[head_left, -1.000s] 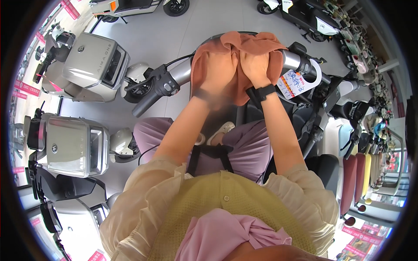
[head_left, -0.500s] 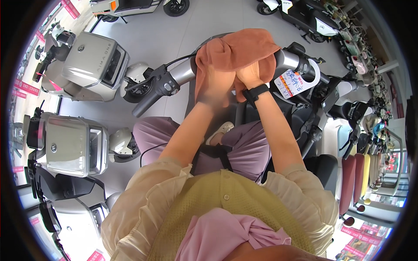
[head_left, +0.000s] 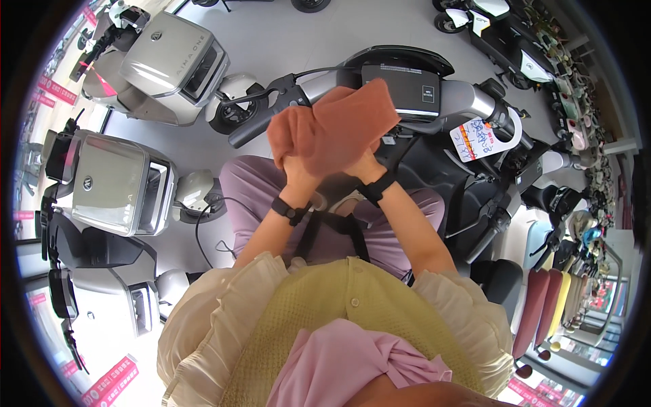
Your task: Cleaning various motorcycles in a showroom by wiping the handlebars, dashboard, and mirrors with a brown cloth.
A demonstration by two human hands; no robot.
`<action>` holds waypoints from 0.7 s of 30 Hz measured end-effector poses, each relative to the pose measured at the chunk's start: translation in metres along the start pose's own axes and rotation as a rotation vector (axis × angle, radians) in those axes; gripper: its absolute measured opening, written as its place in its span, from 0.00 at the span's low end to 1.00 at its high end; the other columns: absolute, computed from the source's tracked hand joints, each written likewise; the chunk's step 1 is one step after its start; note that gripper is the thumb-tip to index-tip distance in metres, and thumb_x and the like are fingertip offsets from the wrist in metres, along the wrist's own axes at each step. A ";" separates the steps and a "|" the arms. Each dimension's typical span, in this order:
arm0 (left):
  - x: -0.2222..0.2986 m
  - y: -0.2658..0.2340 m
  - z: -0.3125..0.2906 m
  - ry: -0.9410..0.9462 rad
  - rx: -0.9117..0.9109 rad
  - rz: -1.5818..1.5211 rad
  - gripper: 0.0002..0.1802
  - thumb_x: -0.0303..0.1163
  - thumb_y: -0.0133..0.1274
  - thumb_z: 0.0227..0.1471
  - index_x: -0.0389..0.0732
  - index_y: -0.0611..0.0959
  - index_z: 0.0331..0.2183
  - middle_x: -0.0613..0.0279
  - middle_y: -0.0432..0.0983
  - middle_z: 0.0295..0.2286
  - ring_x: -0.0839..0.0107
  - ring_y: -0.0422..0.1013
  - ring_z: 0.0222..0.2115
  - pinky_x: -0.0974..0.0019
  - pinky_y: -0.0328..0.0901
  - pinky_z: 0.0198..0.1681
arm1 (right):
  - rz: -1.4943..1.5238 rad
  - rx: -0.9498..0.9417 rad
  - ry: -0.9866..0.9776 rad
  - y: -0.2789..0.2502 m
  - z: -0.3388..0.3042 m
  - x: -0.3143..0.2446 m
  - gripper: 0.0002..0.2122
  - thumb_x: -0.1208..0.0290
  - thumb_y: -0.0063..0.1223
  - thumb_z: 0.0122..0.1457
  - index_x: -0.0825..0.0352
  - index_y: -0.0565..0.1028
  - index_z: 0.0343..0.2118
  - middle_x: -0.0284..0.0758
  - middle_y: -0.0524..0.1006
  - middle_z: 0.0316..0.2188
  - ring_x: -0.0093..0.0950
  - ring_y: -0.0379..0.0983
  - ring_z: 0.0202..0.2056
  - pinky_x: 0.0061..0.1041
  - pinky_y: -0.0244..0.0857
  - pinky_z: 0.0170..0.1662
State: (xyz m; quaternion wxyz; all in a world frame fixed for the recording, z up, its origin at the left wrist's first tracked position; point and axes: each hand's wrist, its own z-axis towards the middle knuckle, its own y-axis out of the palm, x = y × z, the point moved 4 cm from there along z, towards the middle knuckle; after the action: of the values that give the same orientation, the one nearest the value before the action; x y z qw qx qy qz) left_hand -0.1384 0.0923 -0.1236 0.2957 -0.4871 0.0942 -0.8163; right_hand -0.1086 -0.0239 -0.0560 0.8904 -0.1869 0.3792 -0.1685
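Note:
An orange-brown cloth [head_left: 332, 125], bunched up, is held in front of me over the left part of a scooter's handlebar. My left hand [head_left: 298, 171] is at the cloth's lower left, its fingers hidden in the folds. On the lower right side my right hand [head_left: 367, 167] grips the same cloth, its fingers mostly covered too. Beyond the cloth the scooter's dark display [head_left: 401, 88] shows, set between the silver handlebar halves. The left handlebar grip [head_left: 252, 131] sticks out below and left of the cloth. Both wrists wear dark bands.
Grey-beige scooters [head_left: 112, 182] stand to the left, with a second rear box [head_left: 173, 57] farther up. A handwritten tag [head_left: 478, 140] hangs by the right handlebar. Black scooter parts [head_left: 434, 173] and several coloured seats [head_left: 536, 305] lie to the right.
Both hands have drawn the cloth off the handlebar's middle, toward me and left, bunching it. The display is now uncovered. The whole view has shifted slightly.

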 end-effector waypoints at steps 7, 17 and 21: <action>0.021 -0.061 0.046 0.231 0.133 0.270 0.29 0.38 0.53 0.47 0.40 0.71 0.51 0.51 0.64 0.52 0.54 0.61 0.53 0.49 0.53 0.51 | -0.147 0.008 -0.211 0.035 0.037 -0.026 0.14 0.67 0.57 0.48 0.61 0.75 0.39 0.34 0.75 0.39 0.35 0.68 0.46 0.35 0.61 0.49; -0.005 -0.078 0.094 -0.041 0.137 0.536 0.20 0.45 0.50 0.51 0.39 0.83 0.35 0.51 0.78 0.33 0.53 0.72 0.37 0.54 0.62 0.41 | -0.249 -0.582 0.017 0.059 0.116 -0.018 0.19 0.52 0.41 0.58 0.64 0.77 0.32 0.42 0.78 0.26 0.42 0.75 0.30 0.37 0.67 0.33; -0.043 -0.089 0.104 -0.174 0.100 0.436 0.23 0.48 0.43 0.54 0.41 0.81 0.40 0.53 0.76 0.40 0.55 0.68 0.45 0.50 0.57 0.49 | -0.440 -0.756 0.047 0.074 0.128 -0.002 0.32 0.44 0.31 0.61 0.69 0.79 0.21 0.47 0.78 0.23 0.44 0.75 0.27 0.38 0.68 0.33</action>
State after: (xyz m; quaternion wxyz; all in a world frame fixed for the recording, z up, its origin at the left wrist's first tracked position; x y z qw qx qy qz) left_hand -0.0694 0.2032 -0.0634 0.4957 -0.5086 0.1307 -0.6917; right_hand -0.0034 0.0682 -0.0066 0.6935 -0.5721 0.3856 -0.2076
